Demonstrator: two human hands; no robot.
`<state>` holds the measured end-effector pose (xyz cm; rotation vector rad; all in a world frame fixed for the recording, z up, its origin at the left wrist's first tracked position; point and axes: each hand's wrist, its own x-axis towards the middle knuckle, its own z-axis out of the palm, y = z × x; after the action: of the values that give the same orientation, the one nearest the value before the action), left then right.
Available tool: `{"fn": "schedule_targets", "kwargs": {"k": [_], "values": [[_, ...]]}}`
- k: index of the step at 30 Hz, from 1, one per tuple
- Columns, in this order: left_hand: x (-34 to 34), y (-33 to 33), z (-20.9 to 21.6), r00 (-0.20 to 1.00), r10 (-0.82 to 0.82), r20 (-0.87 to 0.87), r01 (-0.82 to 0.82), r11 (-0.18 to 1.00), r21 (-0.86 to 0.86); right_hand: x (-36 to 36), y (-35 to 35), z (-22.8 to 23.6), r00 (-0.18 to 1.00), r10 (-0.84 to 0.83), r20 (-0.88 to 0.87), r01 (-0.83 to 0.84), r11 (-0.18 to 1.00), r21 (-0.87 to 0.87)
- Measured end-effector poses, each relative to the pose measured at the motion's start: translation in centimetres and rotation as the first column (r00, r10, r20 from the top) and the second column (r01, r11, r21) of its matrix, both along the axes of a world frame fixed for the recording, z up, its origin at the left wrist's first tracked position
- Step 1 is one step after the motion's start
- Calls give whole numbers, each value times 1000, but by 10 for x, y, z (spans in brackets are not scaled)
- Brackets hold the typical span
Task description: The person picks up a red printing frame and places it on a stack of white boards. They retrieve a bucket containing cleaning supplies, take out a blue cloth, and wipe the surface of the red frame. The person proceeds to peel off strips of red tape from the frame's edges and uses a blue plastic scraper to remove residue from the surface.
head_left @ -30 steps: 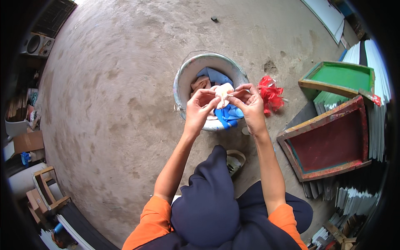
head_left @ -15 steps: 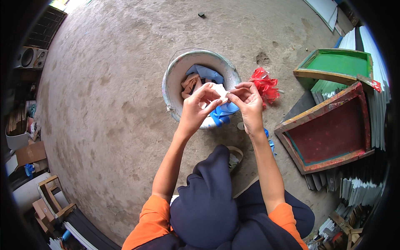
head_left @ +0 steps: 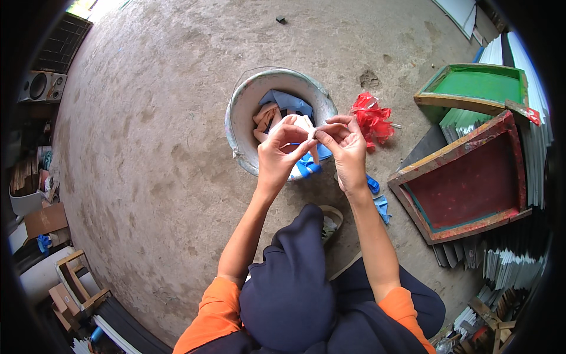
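Both hands are raised over the round grey metal bucket on the concrete floor. The left hand and right hand pinch a small white cloth piece between the fingers — the work looks in the middle, with coloured rags lying in the bucket.

White cloth – red bag – green frame.
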<state>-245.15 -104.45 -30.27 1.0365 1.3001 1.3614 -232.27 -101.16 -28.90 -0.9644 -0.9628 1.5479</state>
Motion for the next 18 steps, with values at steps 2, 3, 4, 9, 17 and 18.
{"fn": "schedule_targets", "kwargs": {"k": [2, 3, 4, 9, 17, 18], "values": [[1, 0, -2, 1000, 16, 12, -16, 1000, -22, 0, 0, -2, 1000, 0, 4, 0, 1000, 9], [0, -1, -2, 1000, 20, 17, -19, 999, -50, 1, 0, -2, 1000, 5, -1, -5, 1000, 6], [0, -1, -2, 1000, 23, 22, -21, 997, -79, 1, 0, -3, 1000, 9, -5, -9, 1000, 3], [-3, 0, -8, 970, -19, 243, 46, 993, -105, 3, -1, -6, 987, -2, 159, -11, 997, 81], [-4, 1, -11, 906, 41, 421, 35, 985, -170, -5, -5, 0, 941, -6, 337, -62, 980, 191], [-4, 1, -12, 907, 40, 419, 36, 985, -171, -6, -5, 0, 937, -14, 349, -59, 978, 198]]}}
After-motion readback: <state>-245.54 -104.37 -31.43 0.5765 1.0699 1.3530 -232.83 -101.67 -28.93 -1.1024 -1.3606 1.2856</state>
